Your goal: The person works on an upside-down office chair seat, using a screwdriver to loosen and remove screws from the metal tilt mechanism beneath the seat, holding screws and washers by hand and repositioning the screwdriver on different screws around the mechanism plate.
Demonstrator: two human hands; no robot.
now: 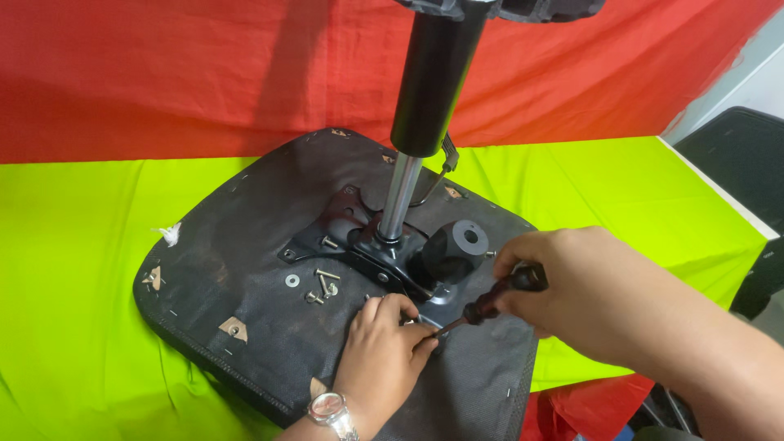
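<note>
Screwdriver in right hand, tip seemingly touching left hand.

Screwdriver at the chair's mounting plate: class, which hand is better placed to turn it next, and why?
Right hand: it already grips the screwdriver. The left hand only has its fingers at the tip.

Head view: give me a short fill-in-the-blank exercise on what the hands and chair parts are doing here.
1. The right hand holds a ____ by its dark handle.
2. The left hand wears a ____ on its wrist.
3. The upturned chair seat lies on a ____-coloured cloth.
4. Loose bolts and a washer lie on the seat, to the ____ of the metal plate.

Missing words: screwdriver; watch; yellow-green; left
</note>
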